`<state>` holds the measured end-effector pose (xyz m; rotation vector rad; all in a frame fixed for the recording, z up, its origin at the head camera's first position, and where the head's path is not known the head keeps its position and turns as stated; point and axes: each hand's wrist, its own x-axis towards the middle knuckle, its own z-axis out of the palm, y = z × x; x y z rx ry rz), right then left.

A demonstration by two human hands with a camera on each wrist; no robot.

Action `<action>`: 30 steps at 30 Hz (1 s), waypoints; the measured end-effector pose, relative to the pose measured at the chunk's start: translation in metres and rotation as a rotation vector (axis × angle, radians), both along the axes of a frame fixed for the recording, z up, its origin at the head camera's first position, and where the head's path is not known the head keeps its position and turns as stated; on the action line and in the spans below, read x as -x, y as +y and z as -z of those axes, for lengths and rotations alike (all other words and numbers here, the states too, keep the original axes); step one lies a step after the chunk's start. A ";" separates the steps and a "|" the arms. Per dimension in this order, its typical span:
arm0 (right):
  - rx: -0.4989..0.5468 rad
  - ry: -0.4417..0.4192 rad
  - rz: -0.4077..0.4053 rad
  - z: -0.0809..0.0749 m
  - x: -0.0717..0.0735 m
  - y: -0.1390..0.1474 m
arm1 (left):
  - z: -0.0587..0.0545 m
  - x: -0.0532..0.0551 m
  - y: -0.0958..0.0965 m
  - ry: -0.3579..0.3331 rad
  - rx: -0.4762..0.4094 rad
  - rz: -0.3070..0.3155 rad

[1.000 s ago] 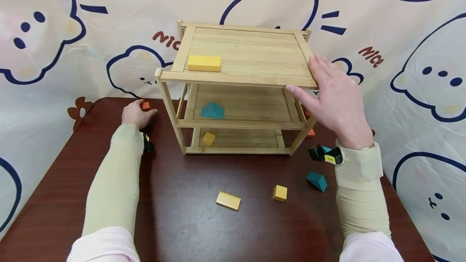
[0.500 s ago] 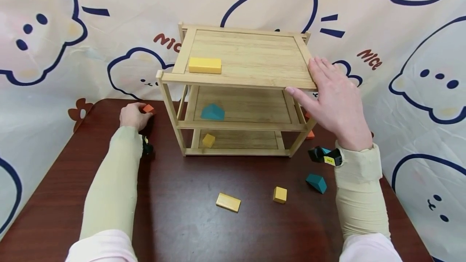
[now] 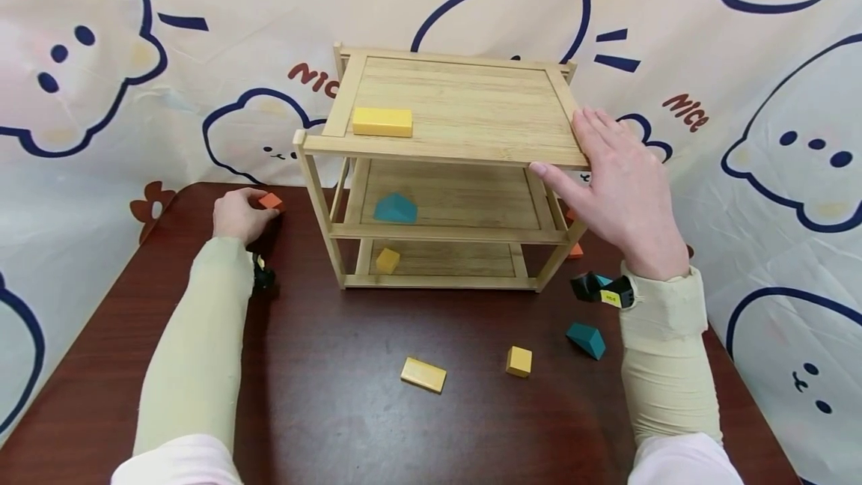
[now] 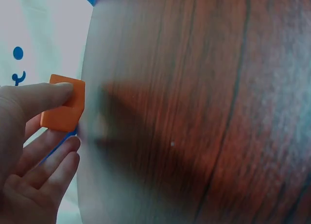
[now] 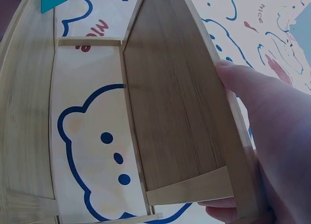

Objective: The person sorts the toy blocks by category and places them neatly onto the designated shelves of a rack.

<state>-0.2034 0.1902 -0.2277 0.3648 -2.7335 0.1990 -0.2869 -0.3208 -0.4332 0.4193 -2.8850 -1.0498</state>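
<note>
In my left hand (image 3: 237,214), thumb and fingers pinch a small orange block (image 4: 65,103) near the table's back left corner. The left wrist view shows its slanted side, with the thumb across its face and the lower fingers loosely bent. A three-tier wooden shelf (image 3: 465,107) stands at the back middle. My right hand (image 3: 622,182) holds its front right top corner, thumb along the front rail and fingers over the side edge. On the shelf are a yellow rectangular block (image 3: 381,122) on top, a teal block (image 3: 396,208) on the middle tier and a yellow cube (image 3: 387,260) at the bottom.
On the dark table (image 3: 337,410) in front lie a flat yellow block (image 3: 423,374), another yellow cube (image 3: 518,361) and a teal wedge (image 3: 587,340). More orange blocks (image 3: 575,251) sit partly hidden behind the shelf's right leg. A printed cloth (image 3: 222,43) hangs behind.
My left hand has closed its pinch on the orange block, which has turned and shifted slightly; the hand has drawn a little to the left. The right hand keeps its place on the shelf.
</note>
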 end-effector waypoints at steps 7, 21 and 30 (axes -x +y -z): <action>0.013 0.013 -0.009 0.001 -0.001 0.000 | -0.004 -0.005 -0.001 0.023 0.010 0.043; 0.022 0.056 -0.035 0.002 0.000 0.001 | -0.004 -0.008 -0.003 0.001 -0.014 0.076; 0.025 0.054 -0.029 0.002 0.001 0.001 | -0.003 -0.009 0.000 -0.013 0.004 0.136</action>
